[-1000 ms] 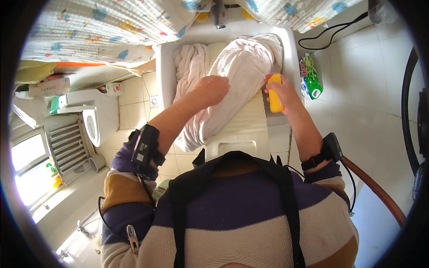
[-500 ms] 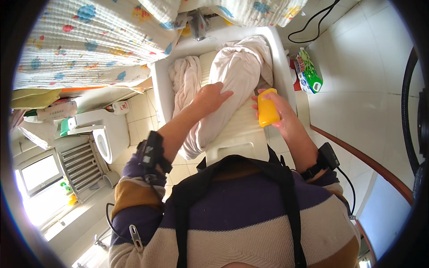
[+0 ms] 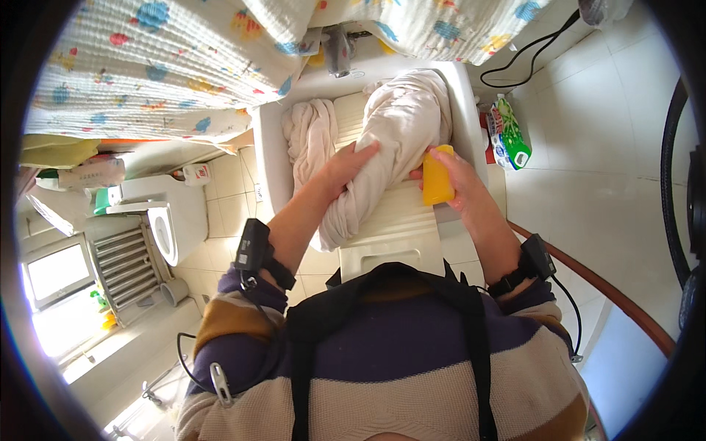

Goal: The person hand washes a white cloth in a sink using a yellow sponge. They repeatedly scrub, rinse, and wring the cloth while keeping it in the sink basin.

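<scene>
A long bundle of off-white cloth (image 3: 401, 121) lies over a cream ridged washboard (image 3: 401, 220), which slopes down into a white sink (image 3: 462, 95). My left hand (image 3: 347, 167) grips the cloth at its left side, thumb lying on top; the folds hide some of its fingers. To the right of the cloth, my right hand (image 3: 465, 180) is closed around a yellow bar of soap (image 3: 438, 180), held over the washboard's right edge. Another part of the off-white cloth hangs bunched by the sink's left wall.
A metal faucet (image 3: 337, 51) stands at the sink's far end, under a patterned curtain (image 3: 176, 73). Right of the sink is a green and white package (image 3: 509, 132). A white toilet (image 3: 176, 220) stands at the left, and a brown edge (image 3: 603, 283) runs along the right.
My left hand has moved from lying on top of the cloth to gripping its left side. The near end of the cloth has shifted right and up. The soap stays in my right hand.
</scene>
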A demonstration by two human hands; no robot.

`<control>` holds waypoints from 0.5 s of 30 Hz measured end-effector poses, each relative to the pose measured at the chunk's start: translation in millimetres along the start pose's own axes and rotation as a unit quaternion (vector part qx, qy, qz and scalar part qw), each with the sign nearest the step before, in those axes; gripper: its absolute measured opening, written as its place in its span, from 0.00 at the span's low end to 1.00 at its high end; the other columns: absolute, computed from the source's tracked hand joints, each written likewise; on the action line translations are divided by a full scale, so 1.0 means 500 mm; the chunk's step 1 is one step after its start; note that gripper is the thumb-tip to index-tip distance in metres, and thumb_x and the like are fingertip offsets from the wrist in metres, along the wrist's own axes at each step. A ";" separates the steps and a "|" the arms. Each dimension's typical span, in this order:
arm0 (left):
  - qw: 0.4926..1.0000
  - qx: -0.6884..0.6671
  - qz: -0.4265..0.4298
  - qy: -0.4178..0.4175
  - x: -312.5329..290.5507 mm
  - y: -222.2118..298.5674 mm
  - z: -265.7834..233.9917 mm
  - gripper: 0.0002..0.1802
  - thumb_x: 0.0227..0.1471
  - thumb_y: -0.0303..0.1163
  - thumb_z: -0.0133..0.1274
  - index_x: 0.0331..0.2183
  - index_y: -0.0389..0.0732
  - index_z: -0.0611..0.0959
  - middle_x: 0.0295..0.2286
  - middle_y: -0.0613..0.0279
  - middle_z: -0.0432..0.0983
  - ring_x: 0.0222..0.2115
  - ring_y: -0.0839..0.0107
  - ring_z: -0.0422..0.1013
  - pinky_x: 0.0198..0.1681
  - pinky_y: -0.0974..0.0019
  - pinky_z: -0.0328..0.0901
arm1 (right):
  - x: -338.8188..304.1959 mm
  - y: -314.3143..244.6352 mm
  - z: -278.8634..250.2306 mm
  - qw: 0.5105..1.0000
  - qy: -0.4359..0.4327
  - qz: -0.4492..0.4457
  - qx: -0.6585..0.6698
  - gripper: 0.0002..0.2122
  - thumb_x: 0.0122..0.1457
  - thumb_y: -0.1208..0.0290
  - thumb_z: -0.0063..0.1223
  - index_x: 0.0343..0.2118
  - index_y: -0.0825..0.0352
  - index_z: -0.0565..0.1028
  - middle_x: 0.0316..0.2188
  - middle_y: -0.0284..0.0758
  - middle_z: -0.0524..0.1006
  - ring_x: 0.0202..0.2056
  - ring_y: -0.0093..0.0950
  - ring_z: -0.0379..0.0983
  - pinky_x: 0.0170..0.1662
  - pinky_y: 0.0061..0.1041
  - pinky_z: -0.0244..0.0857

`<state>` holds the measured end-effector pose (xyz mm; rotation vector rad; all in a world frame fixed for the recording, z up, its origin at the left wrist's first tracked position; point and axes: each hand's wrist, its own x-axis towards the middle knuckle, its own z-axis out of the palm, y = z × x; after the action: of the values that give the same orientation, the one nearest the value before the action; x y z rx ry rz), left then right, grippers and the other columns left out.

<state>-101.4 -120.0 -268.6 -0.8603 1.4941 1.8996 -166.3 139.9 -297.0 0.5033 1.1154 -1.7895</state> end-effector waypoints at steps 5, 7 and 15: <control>0.978 -0.192 0.081 -0.014 0.018 -0.012 0.006 0.28 0.65 0.50 0.51 0.58 0.40 0.76 0.46 0.56 0.80 0.44 0.62 0.78 0.50 0.59 0.73 | -0.031 -0.063 0.108 0.862 0.223 -0.350 -0.290 0.21 0.67 0.61 0.54 0.57 0.66 0.67 0.49 0.40 0.75 0.48 0.36 0.76 0.49 0.36 0.72; 0.930 -0.348 0.079 -0.090 0.014 -0.036 0.014 0.28 0.65 0.51 0.50 0.55 0.40 0.77 0.45 0.54 0.80 0.46 0.60 0.77 0.53 0.58 0.71 | -0.048 -0.025 0.172 0.741 0.228 -0.543 -0.322 0.18 0.68 0.65 0.53 0.57 0.67 0.69 0.56 0.41 0.72 0.53 0.36 0.72 0.57 0.36 0.66; 0.904 -0.407 0.071 -0.108 0.017 -0.117 -0.001 0.35 0.69 0.56 0.36 0.62 0.37 0.71 0.56 0.52 0.74 0.54 0.56 0.72 0.61 0.53 0.65 | 0.173 -0.007 0.179 0.574 0.151 -0.501 -0.631 0.17 0.59 0.55 0.58 0.47 0.59 0.77 0.41 0.42 0.77 0.46 0.43 0.73 0.47 0.43 0.66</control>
<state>-62.0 -107.8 -310.9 -0.8409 0.6016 2.6762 -199.5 20.9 -313.2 -0.9489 2.8752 -1.0776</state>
